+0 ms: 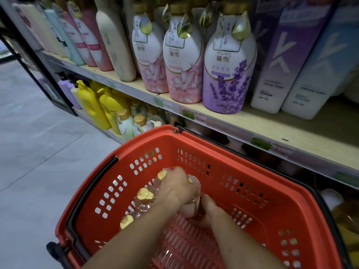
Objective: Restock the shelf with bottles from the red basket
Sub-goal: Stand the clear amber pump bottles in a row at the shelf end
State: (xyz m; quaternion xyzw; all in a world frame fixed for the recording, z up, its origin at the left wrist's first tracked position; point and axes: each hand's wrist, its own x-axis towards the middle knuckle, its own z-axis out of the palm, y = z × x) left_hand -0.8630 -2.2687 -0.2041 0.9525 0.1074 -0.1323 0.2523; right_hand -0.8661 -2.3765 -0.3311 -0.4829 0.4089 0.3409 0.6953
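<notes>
A red basket (252, 164) stands on the floor below the shelf (291, 129). Inside it lie several clear bottles with gold caps (144, 195). Both my hands reach down into the basket. My left hand (176, 186) curls over the top of a gold-capped bottle (194, 180) at the basket's middle. Just behind and to the right, my right hand (209, 210) grips the lower body of a pale bottle (189, 209). Whether both hands hold the same bottle I cannot tell.
The wooden shelf carries pink flower bottles (182, 61), a lavender bottle (229, 70) and tall purple and blue boxes (281, 61), with bare board at the right (334, 125). Yellow bottles (91, 105) fill the lower shelf. Grey tiled floor (38, 142) spreads left.
</notes>
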